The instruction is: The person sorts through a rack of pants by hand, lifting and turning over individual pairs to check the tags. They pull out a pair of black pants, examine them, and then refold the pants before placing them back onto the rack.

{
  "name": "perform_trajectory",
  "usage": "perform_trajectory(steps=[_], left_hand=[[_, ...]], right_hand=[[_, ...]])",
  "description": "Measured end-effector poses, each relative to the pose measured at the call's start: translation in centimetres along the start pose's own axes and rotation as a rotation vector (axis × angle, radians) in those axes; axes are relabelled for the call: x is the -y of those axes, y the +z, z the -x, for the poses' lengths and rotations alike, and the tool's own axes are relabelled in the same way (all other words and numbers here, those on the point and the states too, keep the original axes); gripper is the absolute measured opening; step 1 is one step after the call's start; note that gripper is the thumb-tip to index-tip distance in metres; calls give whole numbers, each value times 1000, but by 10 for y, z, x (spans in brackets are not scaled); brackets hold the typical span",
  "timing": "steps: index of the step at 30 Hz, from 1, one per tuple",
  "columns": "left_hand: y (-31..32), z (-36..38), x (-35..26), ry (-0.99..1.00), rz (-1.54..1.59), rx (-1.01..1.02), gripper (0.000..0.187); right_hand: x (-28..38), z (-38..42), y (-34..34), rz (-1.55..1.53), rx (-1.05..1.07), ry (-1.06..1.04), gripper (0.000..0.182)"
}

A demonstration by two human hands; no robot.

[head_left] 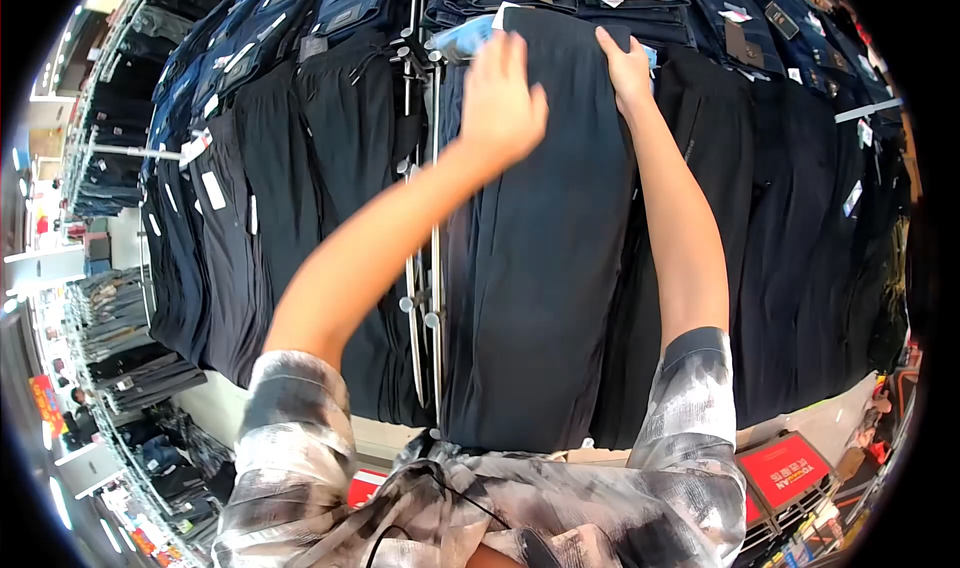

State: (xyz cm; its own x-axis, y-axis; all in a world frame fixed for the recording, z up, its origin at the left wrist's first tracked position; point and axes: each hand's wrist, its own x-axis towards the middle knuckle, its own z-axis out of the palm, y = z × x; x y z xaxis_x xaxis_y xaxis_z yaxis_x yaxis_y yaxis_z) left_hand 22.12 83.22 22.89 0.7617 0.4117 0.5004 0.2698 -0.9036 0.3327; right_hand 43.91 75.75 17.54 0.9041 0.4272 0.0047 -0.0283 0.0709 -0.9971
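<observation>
A pair of black trousers (550, 228) hangs in front of me with its waistband at the top. My left hand (503, 103) is over the upper left side of the trousers, fingers stretched out and thumb apart, slightly blurred. It seems to hold nothing. At the waistband's right edge, my right hand (628, 71) grips the trousers; some of its fingers are hidden. A light blue hanger or clip piece (465, 38) shows beside the waistband on the left, and a white tag (500, 15) sticks up at its top edge.
More dark trousers (345, 168) hang on the left and dark trousers (790, 218) on the right. Upright metal rack posts (436, 238) stand left of the middle. Folded jeans (620, 3) are stacked above. A red sign (785, 471) is at lower right.
</observation>
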Motion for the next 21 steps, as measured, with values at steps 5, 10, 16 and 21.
perform_trajectory(steps=[5, 10, 16, 21], left_hand=[[59, 75, -4, 209, -1, 280, 71], [93, 82, 16, 254, -70, 187, 67], [111, 91, 20, 269, -120, 132, 65], [118, 95, 26, 270, -113, 34, 65]], right_hand=[[-23, -19, 12, 345, -189, -357, 53], [-33, -25, 23, 520, -281, -451, 34], [-23, -9, 20, 818, -357, -991, 45], [2, 73, 5, 652, -234, -1221, 52]])
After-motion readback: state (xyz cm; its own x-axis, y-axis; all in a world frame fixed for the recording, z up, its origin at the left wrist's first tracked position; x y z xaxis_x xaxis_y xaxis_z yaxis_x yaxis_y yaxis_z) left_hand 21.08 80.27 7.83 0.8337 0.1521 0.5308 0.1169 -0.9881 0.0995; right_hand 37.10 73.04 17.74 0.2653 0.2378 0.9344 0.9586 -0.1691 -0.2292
